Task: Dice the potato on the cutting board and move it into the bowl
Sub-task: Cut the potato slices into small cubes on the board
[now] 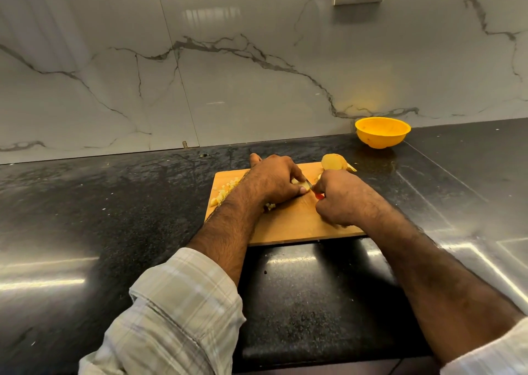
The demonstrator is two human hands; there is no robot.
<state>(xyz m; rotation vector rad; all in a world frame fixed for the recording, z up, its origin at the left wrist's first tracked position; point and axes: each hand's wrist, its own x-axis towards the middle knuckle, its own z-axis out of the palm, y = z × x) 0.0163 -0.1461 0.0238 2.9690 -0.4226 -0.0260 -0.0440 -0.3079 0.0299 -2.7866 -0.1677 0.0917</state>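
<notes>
A wooden cutting board [288,220] lies on the dark polished desk [114,203], and everything else is placed from it. Both forearms reach in from the near edge and meet over the board's middle. The left hand [274,181] lies palm down, wrist bent slightly, its fingers [297,174] curled narrowly over a small pale potato piece [304,186] and pinning it against the board. The right hand [343,197] faces it, knuckles up, fingers closed tight round the red handle [319,196] of a knife; only a sliver of blade [308,182] shows, set against the piece between the two hands. A heap of diced potato [225,190] sits on the board's left part, partly behind the left forearm, with a few more cubes under the left wrist. A larger uncut potato chunk [333,161] rests at the board's far right corner. The yellow bowl [382,132] stands on the desk beyond that corner, well apart from the board, against the marble wall [228,74]. A checked sleeve [177,311] is rolled up on the left arm.
</notes>
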